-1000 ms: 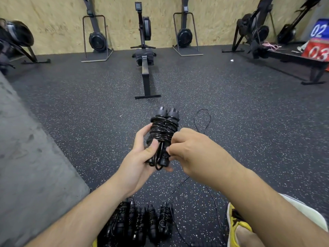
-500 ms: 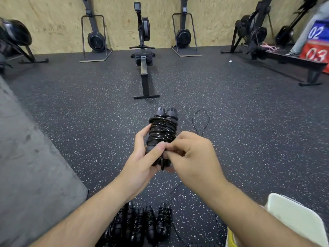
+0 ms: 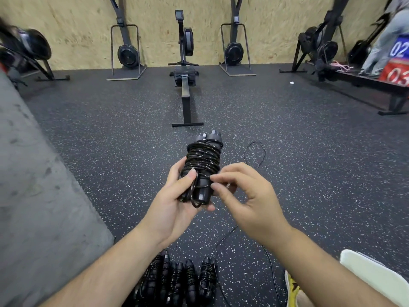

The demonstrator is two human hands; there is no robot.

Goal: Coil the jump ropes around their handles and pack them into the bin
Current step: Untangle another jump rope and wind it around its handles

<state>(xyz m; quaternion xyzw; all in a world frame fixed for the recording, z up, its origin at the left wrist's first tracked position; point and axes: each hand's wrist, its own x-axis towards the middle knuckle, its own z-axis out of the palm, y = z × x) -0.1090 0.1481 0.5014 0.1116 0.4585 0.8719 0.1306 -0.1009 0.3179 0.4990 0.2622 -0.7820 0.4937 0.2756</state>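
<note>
Right hand (image 3: 250, 196) is backing off to the right vs half a second ago. It was pinching at the lower end of the bundle beside the left thumb; now its fingers are spreading. I'm seeing them loosely bent, index and thumb tips just touching the right edge of the coiled jump rope (image 3: 202, 165), with nothing clasped between them. So the right is reading as relaxed, not gripping.

Left hand (image 3: 174, 207) is keeping its hold: fingers are wrapping round the back of the bundle, thumb is pressing across the front coils. The bundle is sitting in mid air over the speckled floor (image 3: 110, 140), roughly centre of view, tilting slightly to the right. Both handles are lying side by side, caps (image 3: 210, 136) pointing up and away. Cord is wrapping them most of the way down, and a short loop is hanging out under the lower ends.

I'm also seeing a row of coiled ropes (image 3: 177, 282) lying side by side on the floor under the left forearm. A loose rope (image 3: 254, 142) is trailing across the floor right of the hands, passing beneath the right wrist, apart from the bundle. A white object (image 3: 376, 278) is showing at the lower right edge; I can't tell what it is. A rowing machine (image 3: 186, 89) is standing straight ahead, near the plywood wall (image 3: 77, 29).
</note>
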